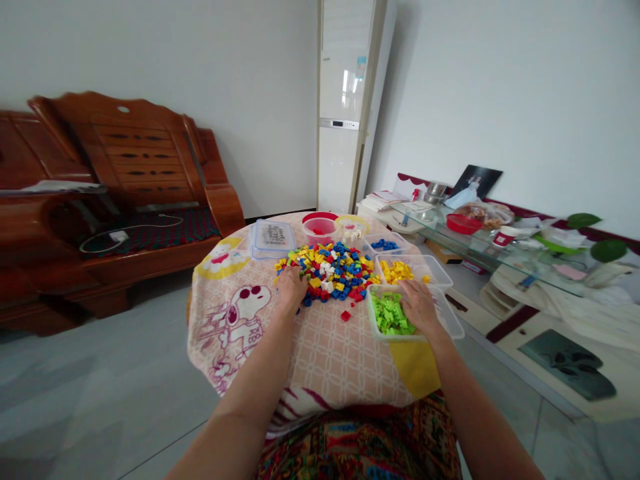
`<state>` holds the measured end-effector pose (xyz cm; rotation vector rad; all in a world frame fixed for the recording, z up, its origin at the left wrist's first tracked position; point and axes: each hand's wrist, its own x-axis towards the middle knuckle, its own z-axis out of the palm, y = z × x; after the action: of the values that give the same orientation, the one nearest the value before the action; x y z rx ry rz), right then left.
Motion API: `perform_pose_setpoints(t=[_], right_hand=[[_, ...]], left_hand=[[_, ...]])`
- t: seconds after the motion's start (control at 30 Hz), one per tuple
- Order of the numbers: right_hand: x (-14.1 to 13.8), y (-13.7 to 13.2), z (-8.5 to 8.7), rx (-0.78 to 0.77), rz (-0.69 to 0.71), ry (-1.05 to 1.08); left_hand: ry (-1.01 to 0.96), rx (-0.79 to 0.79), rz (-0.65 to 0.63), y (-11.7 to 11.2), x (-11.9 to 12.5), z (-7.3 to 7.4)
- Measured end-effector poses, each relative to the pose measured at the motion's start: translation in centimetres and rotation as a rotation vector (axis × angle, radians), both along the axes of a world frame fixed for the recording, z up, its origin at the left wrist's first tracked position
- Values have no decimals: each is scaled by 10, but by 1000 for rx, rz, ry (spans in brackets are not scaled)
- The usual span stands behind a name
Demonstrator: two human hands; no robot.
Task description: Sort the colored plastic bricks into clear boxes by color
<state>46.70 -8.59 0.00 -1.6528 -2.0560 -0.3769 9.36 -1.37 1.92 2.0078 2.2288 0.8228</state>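
A mixed heap of toy building bricks (pixel 340 268) in red, blue, yellow, white and some green lies on the cloth-covered table. My left hand (pixel 292 288) is at the heap's left edge with its fingers curled in; a bit of green shows by the fingertips, but what they hold is hard to make out. Over the right side of a clear box (pixel 376 333) of green bricks (pixel 391 312) is my right hand (pixel 419 304), its fingers stretched out and apart. Behind it stands a box with yellow bricks (pixel 396 271), and farther back one with blue bricks (pixel 384 245).
A lidded clear box (pixel 273 239), a pink tub (pixel 320 229) with a little red in it, and white bricks (pixel 351 235) stand behind the heap. A red brick (pixel 345 316) lies apart in front. To the right is a cluttered glass shelf (pixel 450 233); a wooden sofa (pixel 135 173) stands left.
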Motion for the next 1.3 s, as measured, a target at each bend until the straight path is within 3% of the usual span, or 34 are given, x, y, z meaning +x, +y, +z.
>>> perform_pose_setpoints(t=[0.37,0.67,1.0,1.17,1.3], right_hand=[[0,0,2,-17,-10,-21],[0,-1,0,7,-7,-16],[1,0,0,1,3,-20],[-1,-1,2,6,-8,-17],[-1,-1,2,15,-4,-11]], left_hand=[[-41,-69,12,-3,3,5],[-7,-34,7,-2,0,3],[-114,24,-17,-2,0,3],[-245,218,-138,-5,12,8],[-385,343,-390,-18,42,10]])
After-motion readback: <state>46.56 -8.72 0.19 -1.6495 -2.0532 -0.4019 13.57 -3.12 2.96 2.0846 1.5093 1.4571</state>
